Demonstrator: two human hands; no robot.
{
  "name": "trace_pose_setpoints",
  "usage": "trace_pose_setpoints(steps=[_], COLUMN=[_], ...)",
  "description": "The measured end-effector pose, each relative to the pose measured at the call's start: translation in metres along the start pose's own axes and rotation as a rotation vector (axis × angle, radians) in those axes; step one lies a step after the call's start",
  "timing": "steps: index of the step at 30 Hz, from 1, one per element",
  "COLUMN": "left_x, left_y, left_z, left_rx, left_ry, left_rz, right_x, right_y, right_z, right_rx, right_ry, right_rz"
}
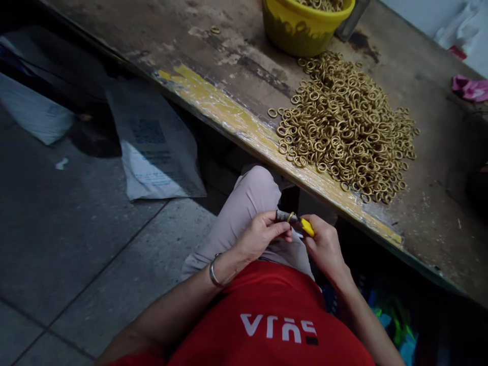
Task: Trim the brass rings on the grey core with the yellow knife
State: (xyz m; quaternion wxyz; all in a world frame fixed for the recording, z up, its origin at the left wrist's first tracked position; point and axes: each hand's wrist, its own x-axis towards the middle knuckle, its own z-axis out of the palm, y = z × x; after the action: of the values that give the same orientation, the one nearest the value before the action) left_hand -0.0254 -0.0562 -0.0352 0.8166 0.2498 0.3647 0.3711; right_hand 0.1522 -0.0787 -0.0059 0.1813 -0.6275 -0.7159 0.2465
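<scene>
While a small ring (291, 216) is sitting at the fingertips of the left hand (263, 234), just below the middle of the frame, that hand is curling in a pinch around it. Something dark is showing beside the ring, too small to name. The right hand (324, 245) is closing around a yellow tool (307, 227); whether the tool is touching the ring, I cannot tell. Both hands are hovering over the lap (253, 195). Between them and a heap of rings (343, 122) at upper right, the taped table edge (213, 101) is running diagonally. A yellow bowl (297, 30) is holding more rings at the top, a pink cloth (468, 87) is lying at far right, and a pale sack (156, 152) is standing at left.
</scene>
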Motion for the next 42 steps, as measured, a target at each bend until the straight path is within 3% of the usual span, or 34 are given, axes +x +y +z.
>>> trace_pose_setpoints(steps=[3,8,14,19,22,24,28,31,34,42], left_x=[-0.001,-0.001,-0.003,-0.012,-0.024,-0.030,-0.019,-0.002,0.007,0.014], left_y=[0.001,-0.001,0.000,0.014,0.026,0.031,0.032,0.029,0.026,0.029], left_z=[-0.001,-0.003,-0.004,0.003,0.014,0.021,0.023,0.018,0.013,0.001], left_rx=[0.002,0.129,0.336,0.609,0.719,0.745,0.614,0.420,0.213,-0.147], left_ry=[-0.003,0.030,0.028,0.032,-0.083,-0.206,-0.156,-0.105,-0.071,-0.150], left_rz=[-0.016,0.061,0.152,0.265,0.429,0.483,0.313,0.167,0.123,-0.143], right_x=[0.000,-0.001,-0.002,0.007,0.023,0.040,0.079,0.108,0.126,0.137], right_y=[0.003,0.000,-0.011,-0.016,-0.013,-0.010,-0.011,-0.018,-0.022,-0.014], right_z=[0.000,0.002,0.002,-0.006,-0.022,-0.035,-0.049,-0.043,-0.034,-0.026], right_rx=[0.026,-0.068,-0.270,-0.498,-0.643,-0.684,-0.606,-0.639,-0.704,-0.697], right_ry=[0.002,-0.020,-0.057,-0.111,-0.101,-0.001,0.173,0.119,0.054,0.004], right_rz=[0.042,-0.031,-0.046,-0.029,0.112,0.214,0.081,0.032,0.032,0.036])
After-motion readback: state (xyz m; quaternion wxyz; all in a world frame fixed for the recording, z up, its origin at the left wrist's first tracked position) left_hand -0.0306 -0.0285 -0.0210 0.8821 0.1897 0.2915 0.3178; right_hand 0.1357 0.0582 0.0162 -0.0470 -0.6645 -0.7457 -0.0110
